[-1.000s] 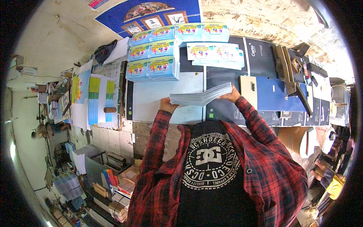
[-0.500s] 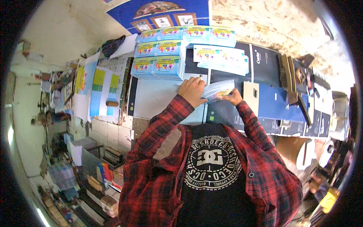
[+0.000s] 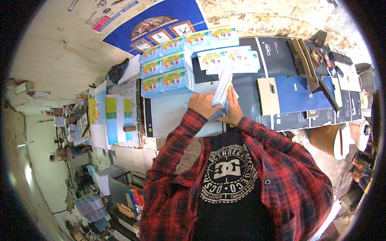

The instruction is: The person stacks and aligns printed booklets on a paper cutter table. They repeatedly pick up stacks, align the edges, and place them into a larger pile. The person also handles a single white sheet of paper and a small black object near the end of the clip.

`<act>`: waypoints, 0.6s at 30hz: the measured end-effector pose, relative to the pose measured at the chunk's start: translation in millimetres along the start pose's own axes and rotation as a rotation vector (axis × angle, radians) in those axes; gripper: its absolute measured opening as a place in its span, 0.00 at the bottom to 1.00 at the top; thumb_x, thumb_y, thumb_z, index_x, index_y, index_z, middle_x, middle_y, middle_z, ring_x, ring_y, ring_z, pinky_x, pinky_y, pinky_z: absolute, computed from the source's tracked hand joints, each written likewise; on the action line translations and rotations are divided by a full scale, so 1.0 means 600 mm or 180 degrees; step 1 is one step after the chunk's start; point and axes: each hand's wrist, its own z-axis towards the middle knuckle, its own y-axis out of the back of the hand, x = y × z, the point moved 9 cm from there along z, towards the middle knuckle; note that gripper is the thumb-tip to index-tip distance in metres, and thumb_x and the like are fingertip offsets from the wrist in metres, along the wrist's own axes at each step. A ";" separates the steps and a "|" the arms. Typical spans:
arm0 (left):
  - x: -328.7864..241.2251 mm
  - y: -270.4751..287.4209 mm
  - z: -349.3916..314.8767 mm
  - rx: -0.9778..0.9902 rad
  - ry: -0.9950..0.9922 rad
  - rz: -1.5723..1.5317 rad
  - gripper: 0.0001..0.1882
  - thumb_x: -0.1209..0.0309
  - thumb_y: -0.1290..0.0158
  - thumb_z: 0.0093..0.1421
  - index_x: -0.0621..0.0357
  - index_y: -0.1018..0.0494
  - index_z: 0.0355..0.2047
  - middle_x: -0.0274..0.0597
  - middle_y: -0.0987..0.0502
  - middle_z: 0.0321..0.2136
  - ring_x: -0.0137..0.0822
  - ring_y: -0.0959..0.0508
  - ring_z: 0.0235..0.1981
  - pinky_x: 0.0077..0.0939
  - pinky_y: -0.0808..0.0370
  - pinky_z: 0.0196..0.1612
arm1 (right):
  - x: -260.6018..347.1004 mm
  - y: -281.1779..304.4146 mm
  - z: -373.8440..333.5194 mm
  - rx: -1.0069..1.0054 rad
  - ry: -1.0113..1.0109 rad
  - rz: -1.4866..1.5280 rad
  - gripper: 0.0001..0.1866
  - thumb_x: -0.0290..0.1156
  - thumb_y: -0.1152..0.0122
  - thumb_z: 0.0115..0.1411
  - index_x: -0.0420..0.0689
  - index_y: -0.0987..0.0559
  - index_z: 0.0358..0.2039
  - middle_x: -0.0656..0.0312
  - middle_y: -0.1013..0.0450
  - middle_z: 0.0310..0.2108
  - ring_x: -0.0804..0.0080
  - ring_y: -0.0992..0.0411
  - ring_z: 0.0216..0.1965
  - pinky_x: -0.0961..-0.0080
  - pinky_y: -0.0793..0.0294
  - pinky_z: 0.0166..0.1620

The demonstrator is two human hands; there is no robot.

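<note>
A thick sheaf of booklets (image 3: 222,91), seen mostly by its white page edges, stands tilted upright between my hands above the table. My left hand (image 3: 203,105) grips its lower left side, thumb toward me. On the other side my right hand (image 3: 233,107) presses it with fingers pointing up along the covers. Beyond the sheaf lies a loose, uneven pile of light-blue booklets (image 3: 237,59). To the left rise several neat stacks of the same booklets (image 3: 164,83), with yellow and multicoloured print on top. A pale board (image 3: 171,114) lies under my left hand's side.
A cream-and-blue board (image 3: 287,96) lies on the dark table covering (image 3: 245,94) to the right, beside a long wooden bar tool (image 3: 302,60). Printed sheets with a brown roll (image 3: 129,128) sit at left. Another person's hand (image 3: 356,170) shows at the right edge.
The sheaf, earlier fanned out and slanting to the right, now stands more upright with its edges closer together. My right hand has moved left, nearer my left hand. The view has turned slightly.
</note>
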 end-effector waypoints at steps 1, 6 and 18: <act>-0.007 -0.003 -0.002 -0.0108 -0.0098 0.0047 0.28 0.41 0.38 0.41 0.56 0.24 0.20 0.49 0.24 0.16 0.50 0.24 0.20 0.42 0.27 0.27 | -0.001 -0.021 0.009 -0.0012 0.0018 0.0099 0.72 0.44 0.18 0.24 0.33 0.55 0.64 0.39 0.51 0.63 0.43 0.49 0.64 0.59 0.45 0.63; 0.001 -0.011 0.004 -0.0084 -0.0212 -0.0034 0.28 0.41 0.38 0.40 0.55 0.23 0.21 0.48 0.24 0.17 0.50 0.23 0.20 0.41 0.27 0.29 | -0.006 -0.041 0.027 -0.0126 -0.0069 0.0485 0.58 0.41 0.21 0.31 0.40 0.43 0.62 0.47 0.37 0.57 0.50 0.38 0.58 0.61 0.39 0.60; -0.012 0.004 0.004 -0.0081 -0.0630 0.0107 0.21 0.51 0.35 0.40 0.56 0.23 0.22 0.47 0.21 0.23 0.49 0.22 0.26 0.41 0.29 0.36 | -0.054 -0.069 0.023 -0.0074 -0.0335 0.0546 0.33 0.42 0.27 0.40 0.52 0.24 0.50 0.54 0.23 0.38 0.57 0.25 0.41 0.62 0.32 0.50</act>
